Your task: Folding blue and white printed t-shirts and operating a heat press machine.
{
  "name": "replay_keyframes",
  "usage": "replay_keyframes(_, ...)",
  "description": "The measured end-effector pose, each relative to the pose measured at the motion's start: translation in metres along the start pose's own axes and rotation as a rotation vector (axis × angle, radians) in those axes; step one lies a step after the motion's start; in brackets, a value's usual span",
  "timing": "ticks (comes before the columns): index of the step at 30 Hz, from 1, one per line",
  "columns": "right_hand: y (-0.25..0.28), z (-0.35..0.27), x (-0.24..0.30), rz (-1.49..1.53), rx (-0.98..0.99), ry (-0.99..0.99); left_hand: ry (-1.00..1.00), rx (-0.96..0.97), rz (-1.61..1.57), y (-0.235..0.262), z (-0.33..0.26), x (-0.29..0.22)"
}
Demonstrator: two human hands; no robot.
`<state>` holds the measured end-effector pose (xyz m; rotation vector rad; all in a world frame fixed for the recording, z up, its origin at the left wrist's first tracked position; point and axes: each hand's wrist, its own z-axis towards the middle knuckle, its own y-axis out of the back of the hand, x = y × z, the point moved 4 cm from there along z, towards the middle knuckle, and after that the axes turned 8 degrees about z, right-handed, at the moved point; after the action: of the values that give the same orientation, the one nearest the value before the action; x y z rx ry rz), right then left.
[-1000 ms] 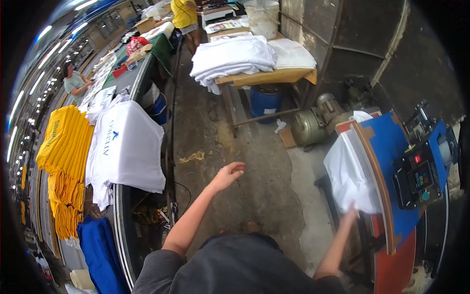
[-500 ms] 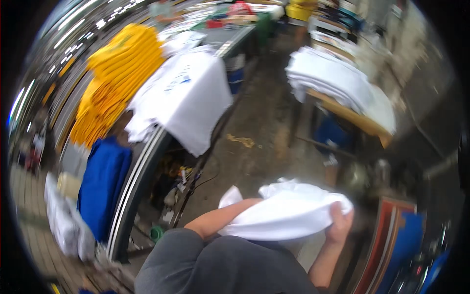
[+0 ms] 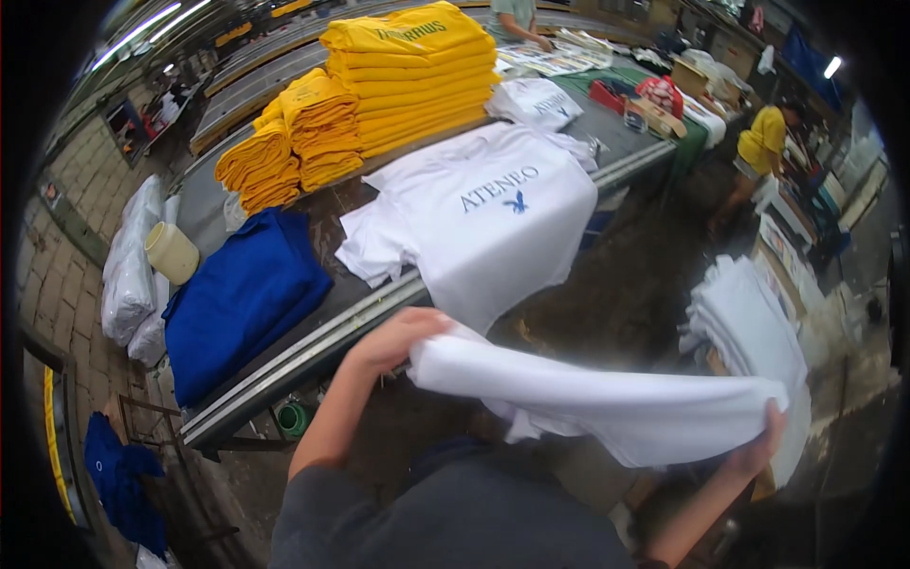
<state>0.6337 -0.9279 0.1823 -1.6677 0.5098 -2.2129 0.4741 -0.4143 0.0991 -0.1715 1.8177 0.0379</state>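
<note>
I hold a white shirt (image 3: 607, 403) stretched out flat between both hands, in front of my chest. My left hand (image 3: 393, 339) grips its left end, close to the metal edge of the long table (image 3: 313, 332). My right hand (image 3: 758, 446) grips its right end, low on the right. Just beyond my left hand a pile of white printed shirts (image 3: 493, 213) lies on the table and hangs over its edge.
Blue shirts (image 3: 242, 294) and tall yellow shirt stacks (image 3: 379, 85) lie on the table, with a cream jar (image 3: 171, 251) at the left. A stack of white shirts (image 3: 749, 327) stands at the right. A person in yellow (image 3: 763, 147) stands far right.
I turned from the printing press on the right toward the long table. The white shirt came off the press board and is now held spread between both hands.
</note>
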Motion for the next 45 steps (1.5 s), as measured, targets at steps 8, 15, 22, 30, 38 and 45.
replay_keyframes(8, -0.199, 0.231, -0.079, 0.171, 0.565, -0.278, -0.567, -0.652, -0.191, 0.096, 0.02, -0.145)
replay_keyframes(15, -0.391, 0.379, -0.124, 0.471, 0.917, -0.187, -0.941, -0.856, 0.096, 0.183, 0.051, -0.28)
replay_keyframes(22, -0.41, 0.432, -0.159, 0.659, 1.119, -0.248, -1.009, -1.076, 0.099, 0.09, 0.039, -0.257)
replay_keyframes(30, -0.249, 0.409, -0.357, -0.09, 0.819, -0.467, -0.147, -1.36, -0.102, -0.043, 0.114, 0.014)
replay_keyframes(38, -0.137, 0.374, -0.506, -0.319, 0.867, -0.711, 0.157, -1.227, -0.233, -0.087, 0.155, 0.154)
replay_keyframes(45, -0.182, 0.431, -0.529, -0.699, 0.85, -0.383, 0.516, -0.758, 0.122, -0.016, 0.128, 0.131)
